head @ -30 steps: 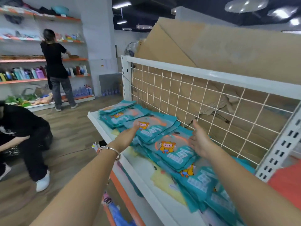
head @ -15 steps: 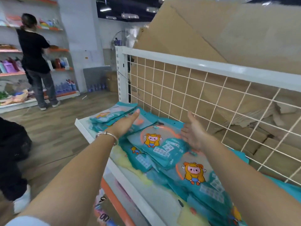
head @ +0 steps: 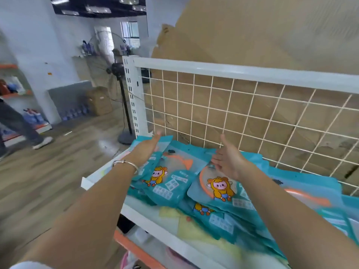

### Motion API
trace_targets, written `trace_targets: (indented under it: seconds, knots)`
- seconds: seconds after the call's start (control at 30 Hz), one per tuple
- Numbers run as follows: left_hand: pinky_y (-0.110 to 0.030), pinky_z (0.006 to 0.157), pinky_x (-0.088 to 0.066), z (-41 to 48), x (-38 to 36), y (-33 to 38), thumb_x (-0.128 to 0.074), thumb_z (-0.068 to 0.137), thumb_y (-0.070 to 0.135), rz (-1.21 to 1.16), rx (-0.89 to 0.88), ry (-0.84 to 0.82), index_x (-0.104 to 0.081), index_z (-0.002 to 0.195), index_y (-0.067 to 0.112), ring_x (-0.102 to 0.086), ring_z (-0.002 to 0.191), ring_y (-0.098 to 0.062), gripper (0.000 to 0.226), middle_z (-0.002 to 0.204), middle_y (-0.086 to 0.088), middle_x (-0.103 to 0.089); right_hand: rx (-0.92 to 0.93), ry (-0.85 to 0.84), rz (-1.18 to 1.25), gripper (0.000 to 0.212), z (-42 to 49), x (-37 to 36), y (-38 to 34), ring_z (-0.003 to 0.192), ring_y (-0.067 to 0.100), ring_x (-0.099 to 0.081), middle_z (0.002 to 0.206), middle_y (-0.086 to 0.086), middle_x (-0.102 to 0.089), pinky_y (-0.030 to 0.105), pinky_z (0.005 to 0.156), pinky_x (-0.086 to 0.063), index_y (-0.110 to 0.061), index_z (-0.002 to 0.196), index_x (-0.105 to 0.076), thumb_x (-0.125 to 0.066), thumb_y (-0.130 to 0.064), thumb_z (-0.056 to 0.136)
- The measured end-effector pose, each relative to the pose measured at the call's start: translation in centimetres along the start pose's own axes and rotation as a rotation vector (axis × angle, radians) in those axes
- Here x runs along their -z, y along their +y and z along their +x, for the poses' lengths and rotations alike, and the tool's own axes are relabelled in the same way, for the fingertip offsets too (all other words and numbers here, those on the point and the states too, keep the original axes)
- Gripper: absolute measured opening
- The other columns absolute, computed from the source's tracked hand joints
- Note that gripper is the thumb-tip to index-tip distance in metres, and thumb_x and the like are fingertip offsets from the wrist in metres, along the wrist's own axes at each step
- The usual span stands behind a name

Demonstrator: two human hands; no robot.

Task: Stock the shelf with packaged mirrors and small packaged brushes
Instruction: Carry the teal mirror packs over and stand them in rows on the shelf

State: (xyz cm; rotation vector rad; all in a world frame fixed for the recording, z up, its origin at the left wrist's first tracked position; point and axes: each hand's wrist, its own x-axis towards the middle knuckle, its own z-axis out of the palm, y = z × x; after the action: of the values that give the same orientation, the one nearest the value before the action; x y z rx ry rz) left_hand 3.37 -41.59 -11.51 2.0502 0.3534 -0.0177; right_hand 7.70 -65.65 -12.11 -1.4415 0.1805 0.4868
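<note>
— Wood flooring is seen on the left, with a standing fan beside the white shelf. What is laid on the shelf?

— Teal packets are spread over it in overlapping layers, each printed with a cartoon figure in an orange hood. Whether mirrors or brushes are held inside cannot be told. A white wire grid is fixed behind them, and brown cardboard is stacked beyond the grid.

— Where are the hands placed?

— Both arms are stretched out over the packets. The left hand is held flat with fingers extended, lying against the far left packets near the grid's post; a silver bracelet is worn at that wrist. The right hand is held edge-up just above the middle packets, thumb raised, fingers spread.

— Is anything gripped?

— Nothing is gripped by either hand; both are fully spread. The picture is blurred, so contact under the left palm cannot be confirmed.

— Anything else in view?

— A person's legs are seen at the far left, near orange-edged wall shelves.
</note>
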Motion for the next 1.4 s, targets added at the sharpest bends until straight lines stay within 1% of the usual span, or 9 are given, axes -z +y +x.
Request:
trace_targets:
  seconds: [0.3, 0.37, 0.47, 0.57, 0.73, 0.9, 1.13, 1.27, 1.4]
  knots:
    - [-0.044, 0.106, -0.036, 2.9, 4.2, -3.7, -0.016, 0.059, 0.097, 0.068, 0.080, 0.050, -0.048, 0.136, 0.029, -0.051, 0.121, -0.024, 0.107, 0.139, -0.001, -0.051, -0.026, 0.175, 0.022, 0.070, 1.1, -1.7, 1.2, 0.136, 0.026, -0.036, 0.148, 0.016, -0.035, 0.033, 0.099, -0.033, -0.005, 0.147, -0.026, -0.046, -0.047, 0.094]
    - [-0.039, 0.101, -0.038, 3.9, 5.1, -4.2, -0.017, 0.075, 0.085, 0.085, 0.057, 0.047, -0.051, 0.135, 0.022, -0.053, 0.116, -0.025, 0.093, 0.134, -0.004, -0.054, -0.011, 0.212, 0.013, 0.065, 0.9, -2.3, 1.6, 0.133, 0.026, -0.040, 0.146, 0.015, -0.038, 0.033, 0.099, -0.034, -0.005, 0.145, -0.029, -0.049, -0.040, 0.094]
    - [-0.032, 0.096, -0.040, 5.1, 6.5, -4.3, -0.031, 0.093, 0.059, 0.131, 0.027, 0.038, -0.060, 0.121, 0.011, -0.055, 0.107, -0.024, 0.063, 0.129, -0.011, -0.058, -0.008, 0.280, -0.025, 0.041, 1.0, -3.1, 2.0, 0.095, 0.025, -0.056, 0.120, 0.014, -0.054, 0.029, 0.076, -0.044, -0.007, 0.126, -0.048, -0.054, -0.029, 0.092]
    - [-0.028, 0.076, -0.041, 6.8, 8.6, -5.9, -0.044, 0.096, 0.035, 0.329, 0.007, 0.003, -0.062, 0.092, 0.007, -0.055, 0.085, -0.022, 0.033, 0.106, -0.014, -0.065, -0.044, 0.347, -0.064, 0.011, 1.1, -4.0, 2.1, 0.053, 0.019, -0.036, 0.072, 0.010, -0.044, 0.025, 0.050, -0.031, -0.008, 0.091, -0.050, -0.051, -0.019, 0.091]
    - [-0.035, 0.076, -0.049, 8.8, 11.2, -8.7, -0.053, 0.092, 0.024, 0.478, 0.061, -0.042, -0.062, 0.110, -0.005, -0.060, 0.102, -0.034, 0.035, 0.110, -0.023, -0.063, -0.130, 0.425, -0.138, 0.017, 0.9, -6.3, 2.4, 0.060, 0.022, -0.042, 0.074, 0.013, -0.042, 0.028, 0.054, -0.037, -0.008, 0.101, -0.045, -0.053, -0.019, 0.092]
    - [-0.028, 0.063, -0.046, 9.7, 12.0, -10.7, -0.069, 0.082, 0.019, 0.396, 0.164, -0.199, -0.057, 0.071, 0.006, -0.054, 0.067, -0.023, 0.021, 0.072, -0.010, -0.058, -0.279, 0.437, -0.190, 0.022, -0.8, -8.0, 3.2, 0.062, 0.024, -0.044, 0.073, 0.013, -0.041, 0.032, 0.058, -0.042, -0.005, 0.082, -0.043, -0.054, -0.021, 0.091]
    - [-0.025, 0.049, -0.037, 11.5, 12.0, -13.7, -0.081, 0.071, 0.012, 0.139, 0.286, -0.316, -0.061, 0.073, 0.001, -0.037, 0.048, -0.015, 0.023, 0.056, -0.008, -0.052, -0.363, 0.431, -0.204, 0.023, -1.8, -10.2, 3.8, 0.056, 0.015, -0.035, 0.061, 0.003, -0.040, 0.024, 0.054, -0.026, -0.015, 0.073, -0.043, -0.060, -0.027, 0.084]
    - [-0.026, 0.061, -0.043, 11.5, 12.4, -14.0, -0.086, 0.062, 0.007, -0.155, 0.407, -0.399, -0.063, 0.098, -0.005, -0.043, 0.059, -0.015, 0.044, 0.076, -0.016, -0.064, -0.293, 0.389, -0.117, 0.013, -1.9, -12.3, 3.9, 0.072, 0.017, -0.053, 0.078, 0.006, -0.061, 0.027, 0.064, -0.036, -0.013, 0.085, -0.053, -0.065, -0.017, 0.085]
    - [-0.044, 0.102, -0.044, 10.6, 12.0, -13.7, -0.084, 0.064, 0.009, -0.344, 0.422, -0.488, -0.065, 0.104, 0.001, -0.055, 0.099, -0.029, 0.045, 0.112, -0.020, -0.068, -0.299, 0.240, -0.109, 0.006, -2.9, -12.4, 3.9, 0.082, 0.021, -0.063, 0.090, 0.010, -0.069, 0.028, 0.074, -0.044, -0.009, 0.091, -0.061, -0.064, -0.007, 0.086]
